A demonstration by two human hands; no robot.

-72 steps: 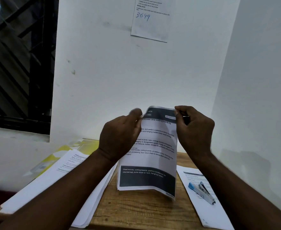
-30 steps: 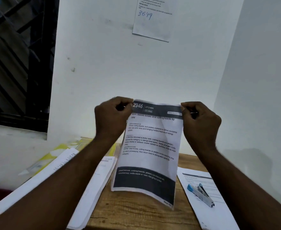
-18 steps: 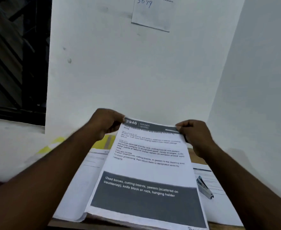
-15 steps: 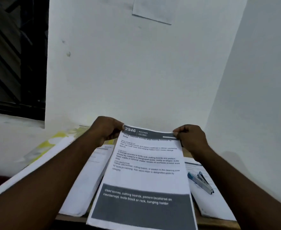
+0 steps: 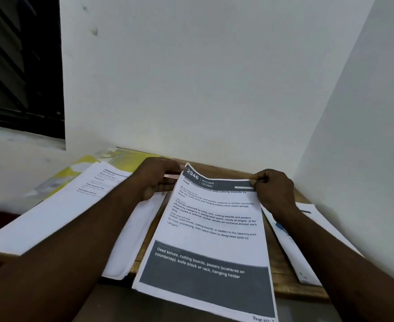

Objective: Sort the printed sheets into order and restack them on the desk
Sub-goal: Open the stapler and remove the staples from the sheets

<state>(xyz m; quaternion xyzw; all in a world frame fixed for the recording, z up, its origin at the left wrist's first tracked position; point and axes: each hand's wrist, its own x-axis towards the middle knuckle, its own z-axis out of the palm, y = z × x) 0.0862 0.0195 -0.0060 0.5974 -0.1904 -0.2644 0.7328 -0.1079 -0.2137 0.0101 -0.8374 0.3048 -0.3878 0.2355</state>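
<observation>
A small stack of printed sheets, its top page headed "2946 KITCHEN", lies nearly flat over the middle of the wooden desk, with its near end past the desk's front edge. My left hand holds the stack's top left corner with curled fingers. My right hand pinches the top right corner. A thicker white paper pile lies at the left under my left forearm.
A yellow folder sticks out behind the left pile. Another printed sheet lies at the right desk edge, with a blue object on it mostly hidden by my right forearm. White walls close in behind and to the right.
The stack was held upright in front of the wall; both hands have lowered it until it lies almost flat over the desk. The view has tilted downward.
</observation>
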